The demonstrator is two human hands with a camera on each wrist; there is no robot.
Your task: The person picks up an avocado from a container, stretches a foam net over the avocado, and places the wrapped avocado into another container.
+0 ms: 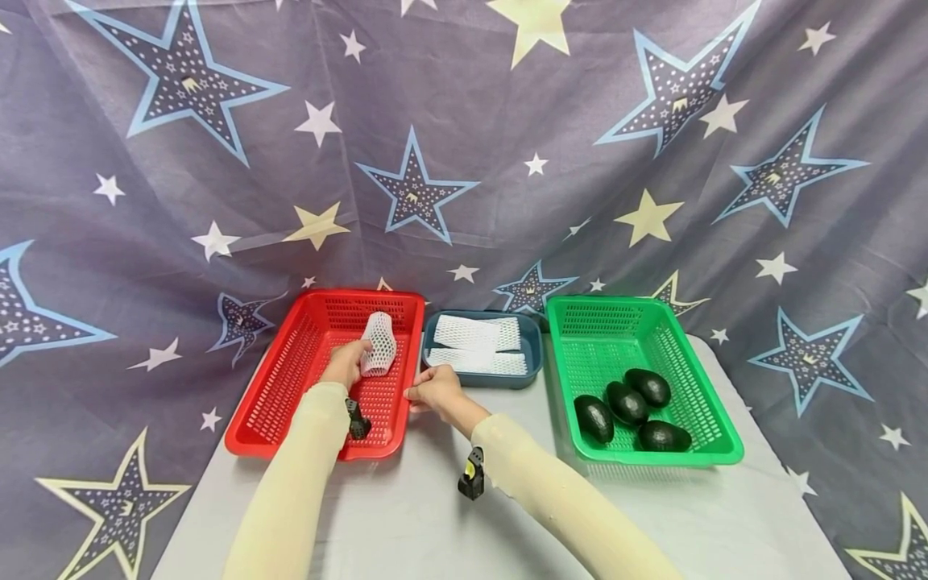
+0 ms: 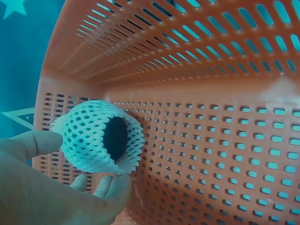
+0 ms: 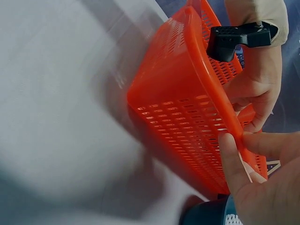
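Observation:
A dark avocado in a white foam net sleeve (image 1: 379, 345) lies in the red basket (image 1: 250, 403). Its bare dark end (image 2: 115, 139) shows through the sleeve's opening in the left wrist view. Beside the sleeve is my left hand (image 1: 345, 362), inside the basket; the thumb (image 2: 44, 142) is at one side and loosely bent fingers (image 2: 112, 190) are below, not closed round it. My right hand (image 1: 437, 390) pinches the basket's right rim, thumb and finger on either side of the wall in the right wrist view.
Between the baskets stands a blue tray (image 1: 538, 354) with white foam net sleeves (image 1: 464, 332). On the right, a green basket (image 1: 706, 387) contains several bare avocados (image 1: 627, 403). Behind the white table (image 1: 420, 515) hangs a star-patterned cloth (image 1: 507, 217).

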